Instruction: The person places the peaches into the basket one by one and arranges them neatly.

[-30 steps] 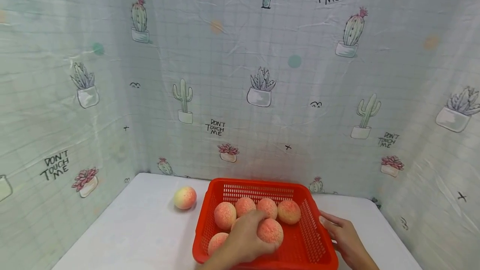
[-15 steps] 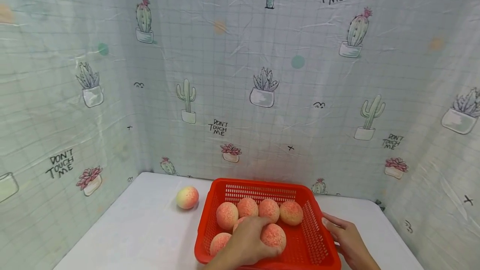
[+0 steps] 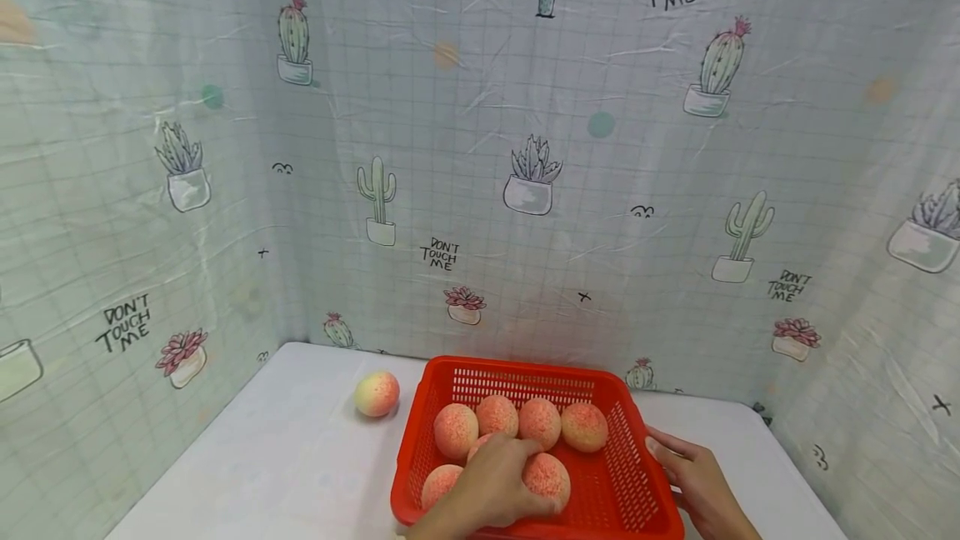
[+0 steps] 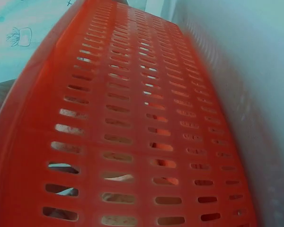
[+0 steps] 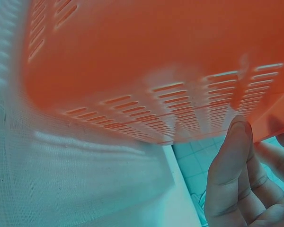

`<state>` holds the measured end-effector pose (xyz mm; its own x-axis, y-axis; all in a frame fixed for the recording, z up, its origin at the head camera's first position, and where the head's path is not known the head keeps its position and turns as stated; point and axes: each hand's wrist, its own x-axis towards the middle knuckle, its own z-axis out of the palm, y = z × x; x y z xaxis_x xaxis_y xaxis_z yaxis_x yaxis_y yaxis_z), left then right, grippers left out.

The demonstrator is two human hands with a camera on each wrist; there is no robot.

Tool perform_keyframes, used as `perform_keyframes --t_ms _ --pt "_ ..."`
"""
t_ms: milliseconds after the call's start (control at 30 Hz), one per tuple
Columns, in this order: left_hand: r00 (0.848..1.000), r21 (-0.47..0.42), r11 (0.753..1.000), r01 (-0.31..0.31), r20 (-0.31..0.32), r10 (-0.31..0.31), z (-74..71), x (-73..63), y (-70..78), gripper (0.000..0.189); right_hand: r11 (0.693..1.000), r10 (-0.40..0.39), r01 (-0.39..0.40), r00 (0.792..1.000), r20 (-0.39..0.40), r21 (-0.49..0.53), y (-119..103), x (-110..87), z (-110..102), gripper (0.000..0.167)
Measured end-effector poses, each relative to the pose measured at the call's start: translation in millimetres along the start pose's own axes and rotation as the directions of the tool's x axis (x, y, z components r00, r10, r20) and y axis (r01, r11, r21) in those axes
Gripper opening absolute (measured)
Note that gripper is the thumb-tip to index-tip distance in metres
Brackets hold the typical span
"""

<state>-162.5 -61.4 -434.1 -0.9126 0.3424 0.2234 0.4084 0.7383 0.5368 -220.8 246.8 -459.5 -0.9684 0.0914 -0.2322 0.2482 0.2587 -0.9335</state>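
Observation:
My left hand [image 3: 495, 482] reaches into a red plastic basket [image 3: 431, 373] and grips a pinkish peach [image 3: 547, 480] between thumb and fingers. Whether that peach touches the basket floor, I cannot tell. Several more peaches lie in the basket, among them one at its back right [image 3: 584, 427] and one at the front left, partly behind my wrist. My right hand [image 3: 697, 477] holds the right side of the basket at the rim. In the right wrist view, its thumb [image 5: 232, 156] lies against the slotted outer wall. The left wrist view is filled by the basket's slotted wall [image 4: 92, 137].
A single yellow-and-pink peach [image 3: 377, 394] sits on the white table [image 3: 285, 457], left of the basket. Behind the table and at its sides hangs a cactus-printed sheet [image 3: 480, 215]. The table's edge and a tiled floor [image 5: 199, 161] show in the right wrist view.
My left hand has lowered the gripped peach a little, deeper into the basket. The right hand keeps its place on the rim. The whole head view has shifted slightly.

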Motion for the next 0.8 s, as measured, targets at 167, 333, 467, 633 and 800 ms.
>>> perform_keyframes --t_ms 167,333,467,633,800 --pt "1.0 0.046 0.999 -0.017 0.009 0.017 1.0 2.9 1.0 0.055 1.0 0.004 -0.003 1.0 -0.017 0.026 -0.4 -2.2 -2.6 0.077" --pt "0.999 0.127 0.99 -0.053 0.009 0.052 1.7 5.7 0.9 0.05 0.999 -0.002 0.003 1.0 -0.019 0.046 0.0 -3.0 -4.5 0.074" --pt "0.997 0.166 0.983 -0.076 0.008 0.076 0.9 8.6 -0.4 0.031 0.999 -0.007 0.009 0.999 -0.031 0.044 -1.2 -3.5 -3.5 0.07" --pt "0.997 0.176 0.981 -0.083 0.014 0.082 -2.0 9.3 -0.8 0.02 0.999 -0.025 0.026 0.999 -0.046 0.031 -2.8 -3.1 0.3 0.068" --pt "0.997 0.143 0.987 -0.071 0.027 0.068 -1.4 5.7 -5.1 0.023 0.999 -0.025 0.026 0.998 -0.049 0.022 -1.3 -2.6 4.4 0.067"
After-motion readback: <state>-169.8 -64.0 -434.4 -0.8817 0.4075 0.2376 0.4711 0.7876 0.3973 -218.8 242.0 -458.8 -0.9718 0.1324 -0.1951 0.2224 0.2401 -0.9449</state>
